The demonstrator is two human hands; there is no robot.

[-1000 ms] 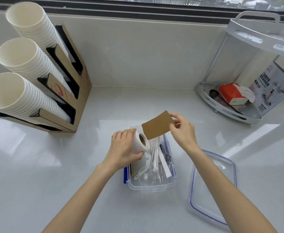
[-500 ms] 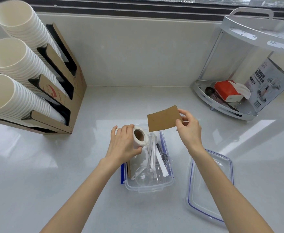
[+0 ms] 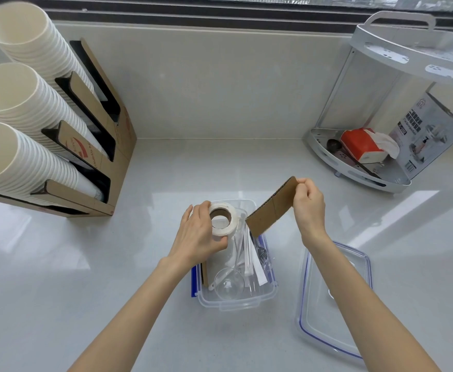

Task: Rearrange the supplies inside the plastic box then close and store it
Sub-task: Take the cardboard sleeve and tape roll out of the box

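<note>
Left hand point(image 3: 198, 234) grips tape point(image 3: 222, 218); right hand point(image 3: 308, 208) pinches card point(image 3: 272, 208). Both lifted above box point(image 3: 236, 299), likely freeing room. 1 lid point(image 3: 335, 299) right.

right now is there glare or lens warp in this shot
Head view: soft window glare streaks the counter right of the box; wide-angle warp bows the cup stacks and rack outward; the hands stay sharp, no blur.
</note>
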